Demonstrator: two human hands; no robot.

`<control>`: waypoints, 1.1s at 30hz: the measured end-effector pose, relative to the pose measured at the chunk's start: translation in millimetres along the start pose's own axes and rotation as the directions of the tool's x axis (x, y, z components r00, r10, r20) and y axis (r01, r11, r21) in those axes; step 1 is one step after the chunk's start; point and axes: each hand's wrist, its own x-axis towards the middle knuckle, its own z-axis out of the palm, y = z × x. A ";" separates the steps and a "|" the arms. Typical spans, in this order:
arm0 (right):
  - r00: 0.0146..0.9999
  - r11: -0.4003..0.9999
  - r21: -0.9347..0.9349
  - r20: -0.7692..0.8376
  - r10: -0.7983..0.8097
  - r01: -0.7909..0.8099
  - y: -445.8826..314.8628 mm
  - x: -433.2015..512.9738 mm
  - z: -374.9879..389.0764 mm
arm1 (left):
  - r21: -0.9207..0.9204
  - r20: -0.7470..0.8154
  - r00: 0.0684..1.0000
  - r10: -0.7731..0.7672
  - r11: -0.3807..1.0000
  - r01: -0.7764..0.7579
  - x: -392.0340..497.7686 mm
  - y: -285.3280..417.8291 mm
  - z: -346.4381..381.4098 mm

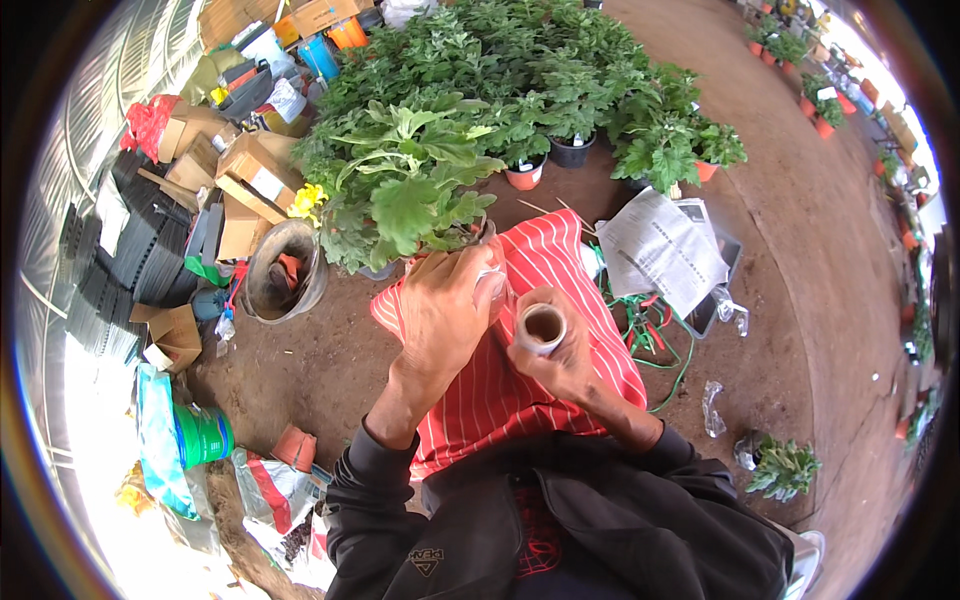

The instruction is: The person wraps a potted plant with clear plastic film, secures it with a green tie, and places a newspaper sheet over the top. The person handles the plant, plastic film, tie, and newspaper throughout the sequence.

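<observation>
My right hand is wrapped around an upright roll with a hollow brown core, its open end facing me. My left hand is just to the left, its thumb and fingers closed on clear plastic film. The film shows between the two hands; how far it runs behind the fingers is hidden. Directly beyond my left hand stands a leafy green plant, its base partly covered by my hand. Both hands are above a red cloth with white stripes spread over my lap.
Many potted plants crowd the ground ahead. To the left are a grey bucket, cardboard boxes, stacked black trays and a green pail. Newspaper, green cord and a small plant lie right.
</observation>
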 end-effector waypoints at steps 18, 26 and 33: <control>0.993 0.996 -0.054 -0.098 -0.073 0.068 -3.2 -0.9 41.3 | 0.053 0.087 0.996 0.012 0.998 -0.017 4.5 -0.8 -2.8; 0.982 0.986 -0.118 -0.127 -0.136 0.122 13.2 -7.1 63.2 | -0.093 0.060 0.998 0.001 0.996 0.004 1.7 -4.3 -7.3; 0.960 0.948 -0.235 -0.129 -0.250 0.216 29.7 -5.9 81.0 | -0.175 0.151 0.983 -0.106 0.976 0.132 7.8 -2.8 -11.4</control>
